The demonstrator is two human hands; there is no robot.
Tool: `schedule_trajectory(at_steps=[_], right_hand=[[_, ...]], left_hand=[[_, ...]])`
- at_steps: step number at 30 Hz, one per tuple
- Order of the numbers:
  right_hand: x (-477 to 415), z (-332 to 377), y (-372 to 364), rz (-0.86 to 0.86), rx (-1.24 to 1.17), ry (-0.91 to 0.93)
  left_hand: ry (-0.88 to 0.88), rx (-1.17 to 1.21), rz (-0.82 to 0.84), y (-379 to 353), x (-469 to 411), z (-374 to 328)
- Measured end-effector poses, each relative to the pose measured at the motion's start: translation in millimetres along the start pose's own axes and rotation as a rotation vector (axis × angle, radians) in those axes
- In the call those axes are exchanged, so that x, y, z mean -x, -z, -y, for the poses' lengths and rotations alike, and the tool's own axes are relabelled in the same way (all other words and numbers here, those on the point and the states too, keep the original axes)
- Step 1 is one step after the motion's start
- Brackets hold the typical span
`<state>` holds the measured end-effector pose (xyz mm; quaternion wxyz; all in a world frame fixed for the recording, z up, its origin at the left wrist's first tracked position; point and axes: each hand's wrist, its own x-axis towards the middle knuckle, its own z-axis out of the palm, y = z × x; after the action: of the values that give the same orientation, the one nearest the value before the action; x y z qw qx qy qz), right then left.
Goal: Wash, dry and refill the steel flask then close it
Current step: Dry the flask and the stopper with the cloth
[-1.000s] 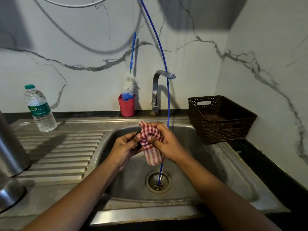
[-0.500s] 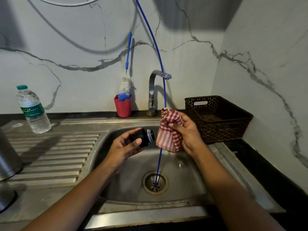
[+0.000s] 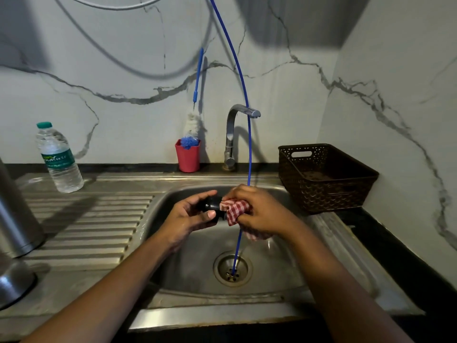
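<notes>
Cloth (image 3: 235, 209) now pressed onto cap (image 3: 210, 204), apart 0.5 s ago. Grip: left hand (image 3: 188, 219) holds cap between thumb and fingers; right hand (image 3: 262, 214) clutches bunched cloth, over sink (image 3: 193, 268).

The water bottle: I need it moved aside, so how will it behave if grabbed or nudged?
The water bottle looks almost full, so probably heavy for its size. Its clear thin walls likely dent under a firm squeeze. Tall and narrow on the steel drainboard, it may tip rather than slide if pushed high.
</notes>
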<state>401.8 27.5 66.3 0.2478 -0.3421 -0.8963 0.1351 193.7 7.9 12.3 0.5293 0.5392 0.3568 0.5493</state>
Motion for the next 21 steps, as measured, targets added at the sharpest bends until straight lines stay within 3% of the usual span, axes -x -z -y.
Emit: schedule_trajectory(at_steps=[4,9,14,18,21], right_hand=[[-3.2,2.8,-8.2,-0.048,0.231,0.024],[-0.5,3.8,-5.8,-0.127,-0.198,-0.216],[1.0,0.6,-3.8,-0.102,0.095,0.013],[-2.7,2.1,-1.6,-0.133,0.137,0.181],[-1.6,1.1,-5.7,-0.108,-0.013,0.124]], left_hand=[[-0.048,-0.085,0.003,3.3,-0.7,0.9],[-0.136,-0.208,0.038,8.1,-3.9,-0.2],[-0.102,-0.26,0.072,11.7,-2.5,-1.4],[0.056,-0.038,0.04,4.7,1.4,-0.7],[0.101,-0.017,0.046,5.4,3.3,-2.4]])
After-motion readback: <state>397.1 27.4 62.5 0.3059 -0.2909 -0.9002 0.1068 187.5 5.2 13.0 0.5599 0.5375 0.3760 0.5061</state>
